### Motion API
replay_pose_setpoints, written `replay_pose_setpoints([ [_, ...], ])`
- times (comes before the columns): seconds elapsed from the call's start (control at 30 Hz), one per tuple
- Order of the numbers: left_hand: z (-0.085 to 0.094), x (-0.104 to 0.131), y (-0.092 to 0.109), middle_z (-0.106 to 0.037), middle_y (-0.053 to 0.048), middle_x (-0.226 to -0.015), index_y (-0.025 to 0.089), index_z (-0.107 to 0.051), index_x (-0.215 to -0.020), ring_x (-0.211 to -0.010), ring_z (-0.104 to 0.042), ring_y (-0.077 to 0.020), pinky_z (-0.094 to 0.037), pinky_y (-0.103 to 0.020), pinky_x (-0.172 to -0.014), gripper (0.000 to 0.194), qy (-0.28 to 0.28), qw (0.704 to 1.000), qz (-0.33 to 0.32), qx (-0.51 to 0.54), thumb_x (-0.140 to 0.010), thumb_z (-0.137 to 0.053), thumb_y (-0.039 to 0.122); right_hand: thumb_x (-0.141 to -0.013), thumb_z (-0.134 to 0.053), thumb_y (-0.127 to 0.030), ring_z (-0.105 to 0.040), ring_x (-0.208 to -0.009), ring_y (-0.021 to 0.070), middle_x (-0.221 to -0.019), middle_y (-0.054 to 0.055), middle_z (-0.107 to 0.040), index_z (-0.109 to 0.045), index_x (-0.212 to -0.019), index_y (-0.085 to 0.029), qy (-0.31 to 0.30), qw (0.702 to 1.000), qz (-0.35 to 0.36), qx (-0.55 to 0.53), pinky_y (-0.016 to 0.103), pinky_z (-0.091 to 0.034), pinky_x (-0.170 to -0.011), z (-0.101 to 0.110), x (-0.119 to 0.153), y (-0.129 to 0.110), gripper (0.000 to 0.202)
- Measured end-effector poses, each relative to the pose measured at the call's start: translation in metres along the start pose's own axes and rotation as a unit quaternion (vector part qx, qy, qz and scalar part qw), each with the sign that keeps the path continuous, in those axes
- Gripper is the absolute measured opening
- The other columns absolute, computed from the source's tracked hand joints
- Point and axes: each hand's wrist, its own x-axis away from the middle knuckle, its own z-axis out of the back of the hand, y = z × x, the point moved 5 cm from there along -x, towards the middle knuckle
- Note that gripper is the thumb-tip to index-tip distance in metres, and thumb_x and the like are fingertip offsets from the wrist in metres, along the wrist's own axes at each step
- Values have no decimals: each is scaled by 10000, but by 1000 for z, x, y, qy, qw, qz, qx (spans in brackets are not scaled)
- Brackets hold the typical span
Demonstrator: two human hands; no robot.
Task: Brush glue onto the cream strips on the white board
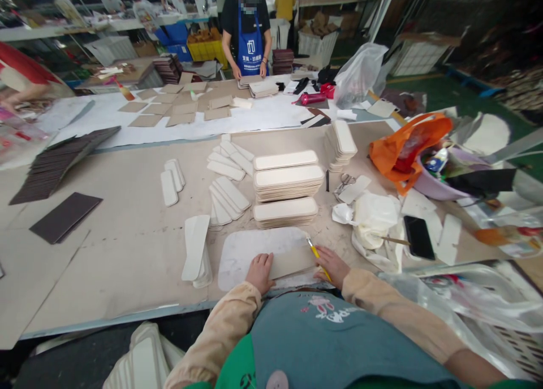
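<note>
A flat grey-beige rectangular board (293, 263) lies before me on a white rounded sheet (240, 253). My left hand (258, 273) is at its left end, with fingers curled together against the edge, holding it down. Closed around a thin yellow-handled brush (313, 249), my right hand (333, 266) rests at the board's right end. The brush's pale tip points away from me, near the sheet's far right corner. Just beyond the sheet stand stacks of cream rounded strips (286, 209). More such strips (195, 247) lie fanned on the left.
Scissors (345, 182), a white plastic bag (375, 216) and a black phone (419, 237) lie to the right, near an orange bag (409, 146). Dark brown panels (65, 216) lie far left. Across the table a person in a blue apron (251, 47) handles boards.
</note>
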Motion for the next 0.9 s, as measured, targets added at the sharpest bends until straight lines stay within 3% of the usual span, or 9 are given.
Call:
replay_pose_setpoints([
  [0.13, -1, 1, -4, -420, -143, -1316, 161, -267, -1387, -1237, -357, -302, -277, -423, -1061, 987, 3, 1000, -12, 20, -547, -743, 363, -685, -705, -253, -324, -1277, 350, -1301, 175, -477, -585, -956, -146, -53, 998, -25, 37, 532, -307, -1023, -16, -8, 7, 315],
  [0.3, -6, 11, -15, -378, -187, -1351, 114, -249, -1386, -1268, -337, -318, -277, -457, -1071, 1029, 20, 997, 22, 70, -532, -759, 376, -696, -654, -227, -415, -1188, 305, -1206, 170, -527, -585, -954, -132, -70, 997, -11, 23, 448, -377, -985, -20, -16, 8, 283],
  [0.4, -10, 18, -21, -360, -195, -1370, 115, -267, -1380, -1291, -318, -324, -273, -481, -1077, 979, 37, 994, 33, 94, -556, -742, 348, -701, -644, -246, -450, -1138, 298, -1148, 165, -556, -584, -934, -146, -54, 998, -8, 13, 461, -398, -948, -9, -17, 3, 260],
  [0.57, -12, 26, -26, -308, -168, -1425, 155, -224, -1405, -1320, -291, -302, -273, -501, -1082, 980, 60, 991, 33, 119, -585, -719, 362, -788, -602, -348, -502, -1084, 271, -1066, 125, -610, -571, -913, -193, 41, 994, -43, -92, 447, -408, -933, 31, -24, -28, 202],
  [0.63, -10, 29, -28, -330, -166, -1413, 143, -248, -1396, -1308, -312, -287, -285, -475, -1083, 963, 65, 990, 37, 119, -588, -716, 378, -843, -537, -359, -578, -928, 221, -967, 87, -640, -571, -924, -206, 49, 976, -104, -182, 370, -464, -840, 41, -27, -39, 176],
  [0.7, -8, 31, -28, -361, -157, -1393, 141, -289, -1378, -1292, -335, -275, -295, -454, -1079, 908, 69, 991, 34, 111, -610, -696, 400, -885, -461, -382, -599, -736, 173, -815, 43, -645, -578, -885, -209, 30, 939, -177, -292, 301, -490, -705, 40, -31, -49, 209],
  [0.8, -5, 31, -29, -400, -141, -1364, 151, -348, -1348, -1267, -363, -271, -312, -445, -1062, 823, 84, 992, 32, 93, -645, -660, 444, -890, -425, -423, -556, -564, 131, -660, 4, -615, -578, -818, -192, -9, 868, -248, -430, 249, -473, -563, 27, -40, -63, 286],
  [0.9, -4, 31, -30, -439, -134, -1327, 151, -397, -1317, -1226, -400, -272, -333, -427, -1037, 789, 94, 992, 37, 81, -643, -655, 471, -863, -461, -434, -519, -501, 106, -612, -10, -600, -575, -780, -178, -44, 832, -265, -485, 224, -447, -511, 10, -55, -76, 292],
])
